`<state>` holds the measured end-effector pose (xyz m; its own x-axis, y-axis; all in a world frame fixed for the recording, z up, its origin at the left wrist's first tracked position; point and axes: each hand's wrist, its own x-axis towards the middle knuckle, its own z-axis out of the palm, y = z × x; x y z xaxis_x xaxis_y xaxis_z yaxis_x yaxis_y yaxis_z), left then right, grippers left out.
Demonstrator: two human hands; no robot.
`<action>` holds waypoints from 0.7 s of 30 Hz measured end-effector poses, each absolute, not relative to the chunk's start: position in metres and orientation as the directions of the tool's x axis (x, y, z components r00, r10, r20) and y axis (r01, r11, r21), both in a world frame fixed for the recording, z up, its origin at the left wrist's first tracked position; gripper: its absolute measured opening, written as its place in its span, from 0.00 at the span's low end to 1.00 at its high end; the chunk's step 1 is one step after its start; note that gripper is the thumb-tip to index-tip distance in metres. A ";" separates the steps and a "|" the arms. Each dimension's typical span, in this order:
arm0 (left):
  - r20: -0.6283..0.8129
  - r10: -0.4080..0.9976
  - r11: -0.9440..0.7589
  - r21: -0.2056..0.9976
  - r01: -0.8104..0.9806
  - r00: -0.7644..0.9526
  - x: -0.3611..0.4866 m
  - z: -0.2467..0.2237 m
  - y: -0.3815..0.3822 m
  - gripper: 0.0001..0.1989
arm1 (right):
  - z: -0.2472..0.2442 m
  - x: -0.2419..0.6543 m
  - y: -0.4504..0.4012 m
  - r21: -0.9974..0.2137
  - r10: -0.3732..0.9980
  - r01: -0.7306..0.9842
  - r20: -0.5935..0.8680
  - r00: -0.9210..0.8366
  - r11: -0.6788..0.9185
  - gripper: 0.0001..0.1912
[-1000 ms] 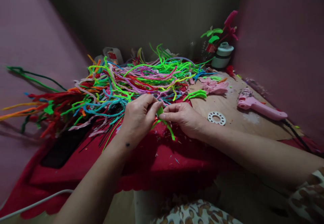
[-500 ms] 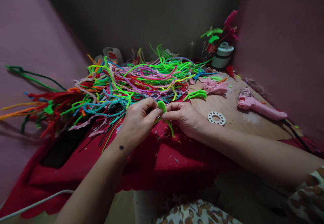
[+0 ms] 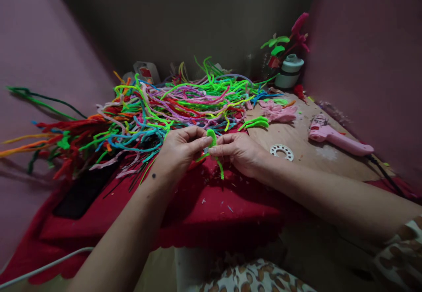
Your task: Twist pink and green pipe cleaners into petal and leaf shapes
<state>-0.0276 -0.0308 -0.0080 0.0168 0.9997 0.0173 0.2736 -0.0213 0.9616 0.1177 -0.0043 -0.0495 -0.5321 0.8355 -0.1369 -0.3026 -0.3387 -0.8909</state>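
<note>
Between my two hands, above the red cloth, is a bright green fuzzy piece [image 3: 212, 137] with thin green ends hanging below it. My left hand [image 3: 184, 144] pinches it from the left with thumb and forefinger. From the right, my right hand [image 3: 239, 149] grips the same piece, its fingertips almost touching the left ones. Just behind the hands spreads a large tangle of coloured fuzzy stems [image 3: 191, 103]. A few bent green pieces [image 3: 255, 123] lie beyond my right hand.
A wooden board [image 3: 296, 151] at the right carries a white ring with holes [image 3: 281, 152], a pink glue gun [image 3: 339, 141] and pink fuzzy pieces [image 3: 280, 111]. A white jar [image 3: 289, 72] stands behind. A dark phone [image 3: 81, 195] lies on the red cloth [image 3: 198, 221].
The green piece has tilted slightly between my fingers, and its hanging end has shifted a little left and up. My left hand has turned slightly.
</note>
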 end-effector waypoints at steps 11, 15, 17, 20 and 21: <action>0.061 0.997 -0.072 0.922 0.380 0.043 -0.023 -0.007 -0.033 0.09 | -0.051 0.117 -0.005 -0.938 0.867 -0.239 -0.110 -0.487 -0.253 0.11; 0.395 0.918 -0.337 0.712 0.616 0.045 -0.018 -0.014 -0.036 0.07 | -0.053 0.117 -0.004 -0.949 0.871 -0.197 -0.128 -0.474 -0.247 0.07; 0.525 0.846 -0.425 0.565 0.707 0.089 -0.017 -0.017 -0.035 0.09 | -0.052 0.117 -0.003 -0.946 0.867 -0.189 -0.145 -0.476 -0.262 0.05; 0.467 0.882 -0.367 0.598 0.712 0.062 -0.019 -0.015 -0.033 0.10 | -0.050 0.117 -0.002 -0.931 0.858 -0.208 -0.168 -0.486 -0.300 0.06; 0.384 0.922 -0.311 0.668 0.676 0.045 -0.021 -0.014 -0.032 0.09 | -0.049 0.117 -0.001 -0.921 0.853 -0.224 -0.175 -0.493 -0.318 0.07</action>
